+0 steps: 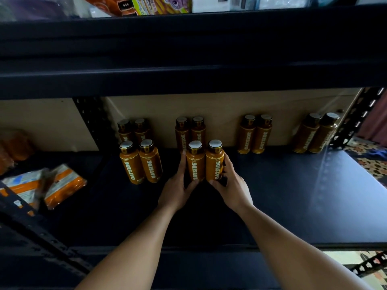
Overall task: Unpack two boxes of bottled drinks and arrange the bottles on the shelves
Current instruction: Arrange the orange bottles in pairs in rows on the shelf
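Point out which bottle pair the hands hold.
The front pair of the second cluster from the left: left hand and right hand grip it. Others untouched.

Dim black metal shelving (293, 195), perforated uprights (90, 120) at its sides, beige backing board (219, 107) behind, patterned floor (368, 162) in daylight at right, maroon fabric (377, 122) beyond it, orange-and-white packets (62, 185) on the neighbouring bay at left

Left grip (178, 191), right grip (232, 189) and forearms (134, 248) are bare.

Glossy amber bottles (195, 164) with shiny metallic caps (foil-like) stand on a matt dark shelf (282, 195).
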Available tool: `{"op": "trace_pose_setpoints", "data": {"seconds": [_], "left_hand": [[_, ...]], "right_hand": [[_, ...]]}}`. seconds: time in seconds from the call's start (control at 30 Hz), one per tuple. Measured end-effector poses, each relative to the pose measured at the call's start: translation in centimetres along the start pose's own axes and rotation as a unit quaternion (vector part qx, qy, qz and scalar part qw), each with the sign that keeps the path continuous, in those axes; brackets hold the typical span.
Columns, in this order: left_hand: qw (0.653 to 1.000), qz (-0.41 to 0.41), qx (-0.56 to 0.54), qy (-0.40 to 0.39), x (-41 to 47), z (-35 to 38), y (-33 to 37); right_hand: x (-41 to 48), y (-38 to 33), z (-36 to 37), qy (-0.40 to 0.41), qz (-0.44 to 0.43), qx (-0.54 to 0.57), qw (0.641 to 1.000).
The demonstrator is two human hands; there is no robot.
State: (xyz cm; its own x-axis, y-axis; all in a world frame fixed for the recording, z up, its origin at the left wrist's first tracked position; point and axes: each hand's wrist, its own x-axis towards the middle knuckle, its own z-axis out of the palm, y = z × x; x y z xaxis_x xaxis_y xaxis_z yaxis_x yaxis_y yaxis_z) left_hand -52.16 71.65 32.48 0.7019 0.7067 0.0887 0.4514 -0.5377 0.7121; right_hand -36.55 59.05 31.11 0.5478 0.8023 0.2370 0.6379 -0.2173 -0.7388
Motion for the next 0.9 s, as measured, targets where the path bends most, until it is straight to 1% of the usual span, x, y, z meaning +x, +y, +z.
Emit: {"op": "trace_pose_setpoints", "data": {"seconds": [0.4, 0.57, 0.63, 0.77, 0.83, 0.9], "left_hand": [[1.000, 0.008, -0.010, -0.002, -0.5, -0.3, -0.1], [0.999, -0.009, -0.029, -0.016, -1.1, -0.8, 0.0], [0.999, -0.018, -0.038, -0.014, -2.0, -1.1, -0.1], [0.996, -0.065, -0.053, -0.008, -4.9, -0.9, -0.9], [0.998, -0.049, -0.025, -0.008, -7.2, -0.6, -1.7], [0.999, -0.015, 0.035, -0.028, -9.4, -0.2, -2.5]], "right_hand": [[-0.3, -0.1, -0.1, -0.005, 0.011, 0.023, 1.000], [-0.2, 0.6, -0.6, -0.034, 0.074, 0.082, 0.993], [-1.0, 0.7, -1.0, -0.034, 0.099, 0.085, 0.991], [-4.8, 0.2, -1.7, 0.002, 0.119, 0.025, 0.993], [-7.3, -0.2, -2.0, 0.019, 0.109, -0.026, 0.994], [-10.6, -0.5, -1.7, 0.035, 0.095, -0.097, 0.990]]}}
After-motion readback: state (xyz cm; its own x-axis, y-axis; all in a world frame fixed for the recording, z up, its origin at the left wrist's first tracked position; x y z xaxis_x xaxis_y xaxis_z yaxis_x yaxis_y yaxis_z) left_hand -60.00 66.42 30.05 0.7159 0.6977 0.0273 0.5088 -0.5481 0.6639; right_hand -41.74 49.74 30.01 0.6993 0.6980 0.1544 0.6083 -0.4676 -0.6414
